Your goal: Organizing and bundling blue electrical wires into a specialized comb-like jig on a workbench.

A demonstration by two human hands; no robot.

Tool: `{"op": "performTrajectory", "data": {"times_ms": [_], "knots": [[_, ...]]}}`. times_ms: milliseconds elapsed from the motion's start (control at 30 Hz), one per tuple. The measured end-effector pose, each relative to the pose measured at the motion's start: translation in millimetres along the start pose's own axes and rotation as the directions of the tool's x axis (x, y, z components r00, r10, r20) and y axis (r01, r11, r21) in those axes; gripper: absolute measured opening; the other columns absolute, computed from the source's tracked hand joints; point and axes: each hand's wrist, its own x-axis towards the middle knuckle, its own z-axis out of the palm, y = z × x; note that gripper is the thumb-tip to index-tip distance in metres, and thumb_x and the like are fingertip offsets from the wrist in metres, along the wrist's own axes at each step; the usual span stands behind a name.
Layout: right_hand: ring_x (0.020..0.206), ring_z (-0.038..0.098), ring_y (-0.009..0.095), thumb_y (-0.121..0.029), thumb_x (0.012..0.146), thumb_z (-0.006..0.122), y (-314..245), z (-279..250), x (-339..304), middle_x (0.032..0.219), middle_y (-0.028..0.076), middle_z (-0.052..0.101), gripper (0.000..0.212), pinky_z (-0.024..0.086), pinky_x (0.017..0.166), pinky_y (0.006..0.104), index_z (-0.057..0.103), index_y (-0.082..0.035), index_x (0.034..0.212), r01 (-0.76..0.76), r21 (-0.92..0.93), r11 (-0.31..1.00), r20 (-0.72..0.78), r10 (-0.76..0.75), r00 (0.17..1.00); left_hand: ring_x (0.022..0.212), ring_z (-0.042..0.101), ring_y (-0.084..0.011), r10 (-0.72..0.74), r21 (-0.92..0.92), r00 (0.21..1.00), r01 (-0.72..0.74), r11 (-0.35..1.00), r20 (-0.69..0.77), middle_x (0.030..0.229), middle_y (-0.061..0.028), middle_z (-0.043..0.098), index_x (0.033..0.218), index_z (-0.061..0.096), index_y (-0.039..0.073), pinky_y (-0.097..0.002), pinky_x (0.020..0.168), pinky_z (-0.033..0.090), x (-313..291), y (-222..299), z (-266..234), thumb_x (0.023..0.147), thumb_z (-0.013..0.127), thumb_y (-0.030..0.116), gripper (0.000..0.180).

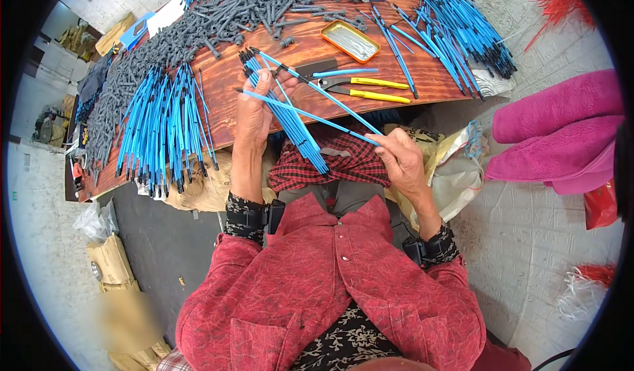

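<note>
My left hand (257, 103) is closed round a bundle of thin blue rods (290, 130) with black ends, held at a slant over my lap near the table's front edge. Two more blue rods (341, 100) spread apart from the bundle and come together at my right hand (401, 156), whose thumb and fingers pinch their ends. The far end of one lies by my left thumb; the other reaches up beside the bundle's top. Just beyond the hands, pliers with yellow handles (380, 88) rest on the table, next to a loose blue tube (345, 73).
A reddish wooden table (228, 80) curves ahead. Dark grey plastic parts (257, 4) heap along its back and left. Blue rod piles lie at left (165, 123) and right (462, 24). An orange-rimmed tin (350, 40) holds thin pale pieces. Magenta cloth (558, 130) hangs at right.
</note>
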Motion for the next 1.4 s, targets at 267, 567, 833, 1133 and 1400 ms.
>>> {"op": "performTrajectory", "data": {"times_ms": [267,567,833,1133,1400], "knots": [[0.068,0.054,0.018,-0.006,0.090,0.069,0,1,-5,0.076,0.007,0.051,0.022,0.043,0.060,0.0302,0.073,-0.007,0.111,-0.061,-0.004,0.998,-0.053,0.061,0.997,0.092,0.072,-0.0238,-0.102,0.074,0.993,0.107,0.992,-0.065,0.094,-0.0096,0.071,0.107,0.064,0.009,-0.0344,0.079,0.062,2,-8,-10,0.092,0.072,0.016,0.018],[0.079,0.055,0.016,-0.017,0.099,0.063,4,25,-18,0.089,0.006,0.056,0.023,0.044,0.070,0.0282,0.070,0.002,0.110,-0.109,0.334,0.936,0.022,0.107,0.994,0.092,0.070,-0.0215,0.024,-0.204,0.999,-0.017,0.979,0.035,0.109,-0.0120,0.070,0.120,0.057,0.014,-0.0352,0.075,0.060,13,-20,-23,0.097,0.064,0.011,0.024],[0.090,0.057,0.010,-0.019,0.101,0.060,-2,42,-16,0.100,0.003,0.063,0.024,0.047,0.083,0.0262,0.067,0.000,0.114,-0.280,0.388,0.878,-0.070,0.331,0.941,0.104,0.068,-0.0298,0.003,-0.273,0.972,0.063,0.960,0.234,0.128,-0.0214,0.064,0.126,0.055,0.011,-0.0464,0.097,0.055,1,-10,-16,0.097,0.063,0.011,0.031],[0.089,0.055,0.004,-0.011,0.099,0.062,5,76,-39,0.098,-0.001,0.060,0.020,0.046,0.074,0.0238,0.060,-0.005,0.118,-0.430,0.639,0.638,0.285,0.322,0.903,0.088,0.069,-0.0305,-0.019,-0.401,0.946,0.155,0.903,0.325,0.111,-0.0183,0.068,0.136,0.048,0.007,-0.0469,0.085,0.058,-11,1,1,0.102,0.057,0.025,0.039],[0.096,0.064,0.028,-0.021,0.082,0.075,-15,29,-5,0.106,0.008,0.064,0.018,0.051,0.082,0.0400,0.072,-0.009,0.095,0.117,-0.037,0.992,0.066,-0.114,0.991,0.071,0.064,-0.0254,0.101,-0.164,0.917,-0.040,0.986,0.385,0.089,-0.0174,0.072,0.113,0.056,0.004,-0.0396,0.070,0.051,-38,21,19,0.099,0.061,0.015,0.019]]}}
